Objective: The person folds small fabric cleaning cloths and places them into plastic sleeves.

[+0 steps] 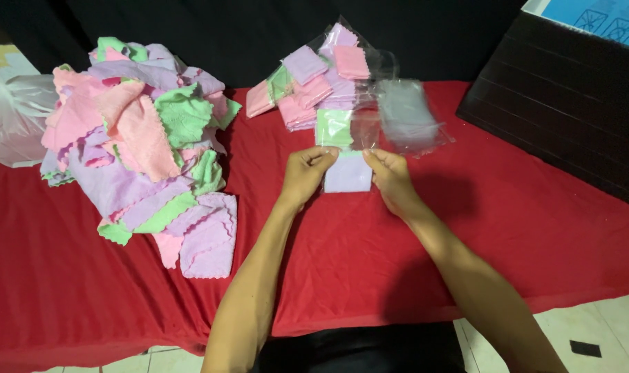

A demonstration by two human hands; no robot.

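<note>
My left hand (305, 175) and my right hand (390, 178) both pinch a clear plastic bag (349, 141) above the red tablecloth (370, 269). A folded lilac cloth (349, 174) sits in the bag between my fingers, and a folded green cloth (334, 127) lies just behind it. Both hands hold the bag at its top corners, thumbs toward each other.
A large loose heap of pink, green and lilac cloths (138, 138) covers the left of the table. Bagged folded cloths (314, 79) and empty clear bags (408, 114) lie behind my hands. A black box (563, 110) stands at the right, a white plastic bag (14, 117) at far left.
</note>
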